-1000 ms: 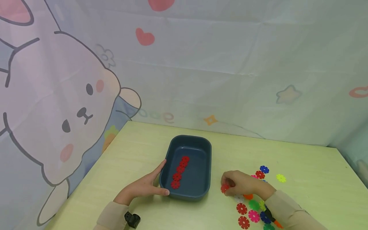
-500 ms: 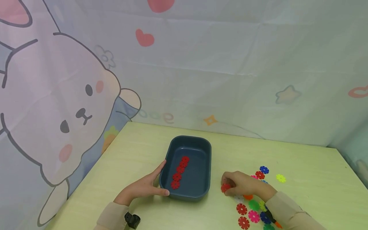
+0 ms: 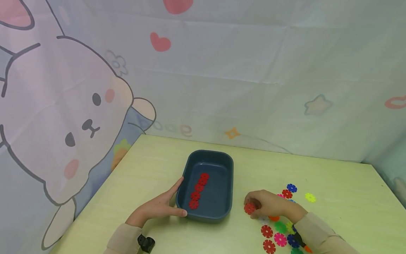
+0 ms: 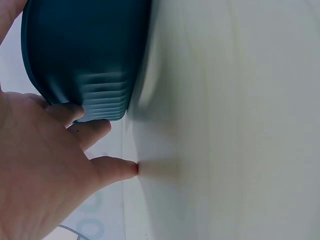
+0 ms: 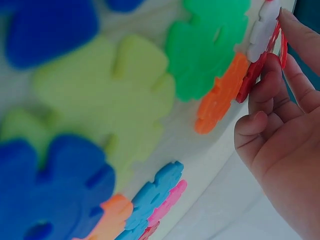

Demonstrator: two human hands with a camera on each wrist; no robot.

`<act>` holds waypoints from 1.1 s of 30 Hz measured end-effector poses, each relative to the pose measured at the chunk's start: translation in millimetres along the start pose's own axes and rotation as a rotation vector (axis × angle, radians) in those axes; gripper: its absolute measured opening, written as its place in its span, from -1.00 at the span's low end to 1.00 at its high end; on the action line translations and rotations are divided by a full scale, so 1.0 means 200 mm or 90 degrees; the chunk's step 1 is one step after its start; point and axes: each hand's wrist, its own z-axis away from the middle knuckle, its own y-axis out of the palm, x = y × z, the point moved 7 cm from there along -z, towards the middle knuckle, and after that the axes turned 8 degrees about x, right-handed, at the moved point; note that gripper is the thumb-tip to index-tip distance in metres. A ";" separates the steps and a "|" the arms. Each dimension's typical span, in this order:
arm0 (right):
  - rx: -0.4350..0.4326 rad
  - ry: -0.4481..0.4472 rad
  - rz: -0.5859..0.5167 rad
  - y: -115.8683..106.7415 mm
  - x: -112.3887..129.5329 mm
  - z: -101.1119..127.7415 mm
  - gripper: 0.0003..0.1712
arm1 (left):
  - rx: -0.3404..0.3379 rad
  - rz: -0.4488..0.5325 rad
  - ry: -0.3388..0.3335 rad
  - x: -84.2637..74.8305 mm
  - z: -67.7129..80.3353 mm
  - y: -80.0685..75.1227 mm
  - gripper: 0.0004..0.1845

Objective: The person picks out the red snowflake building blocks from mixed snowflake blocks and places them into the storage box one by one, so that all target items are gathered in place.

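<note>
Red snowflake disc [image 3: 249, 208] pinched in right hand [image 3: 269, 203] fingers; left hand [image 3: 158, 207] flat, fingers straight against blue tray [image 3: 229, 197].

Pale yellow-green wooden table [image 3: 333, 183], set against a printed cloth backdrop. Dark blue tray [image 3: 226, 176] sits on it near the front, left of centre. Right of the tray, a loose scatter of flower-shaped plastic discs [image 3: 280, 233] lies flat on the wood: red, pink, green, blue, orange. One yellow disc [image 3: 310, 197] lies apart, further right of the tray.
</note>
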 end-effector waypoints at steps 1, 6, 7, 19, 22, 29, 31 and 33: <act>0.000 0.000 0.002 0.00 0.00 0.00 -0.65 | -0.001 -0.001 0.000 0.00 0.00 0.00 0.18; -0.004 -0.004 0.014 0.00 0.00 0.00 -0.65 | -0.001 -0.002 0.000 0.00 0.00 0.00 0.18; -0.004 -0.005 0.015 0.00 0.00 0.00 -0.65 | -0.002 -0.001 0.001 0.00 0.00 0.00 0.18; -0.009 -0.002 0.028 0.00 0.01 0.00 -0.66 | 0.002 0.003 0.013 -0.01 0.00 0.00 0.18; -0.007 -0.005 0.028 -0.01 0.02 0.00 -0.67 | 0.002 0.002 0.011 -0.01 0.00 0.00 0.18; 0.002 -0.003 0.027 -0.01 0.03 0.00 -0.65 | 0.003 0.007 0.007 -0.01 0.01 0.00 0.18; 0.006 -0.001 0.026 -0.01 0.03 0.01 -0.64 | 0.003 0.007 0.005 -0.01 0.01 0.00 0.18; 0.011 -0.003 0.028 -0.01 0.03 0.01 -0.64 | 0.003 0.009 0.003 -0.01 0.01 0.00 0.18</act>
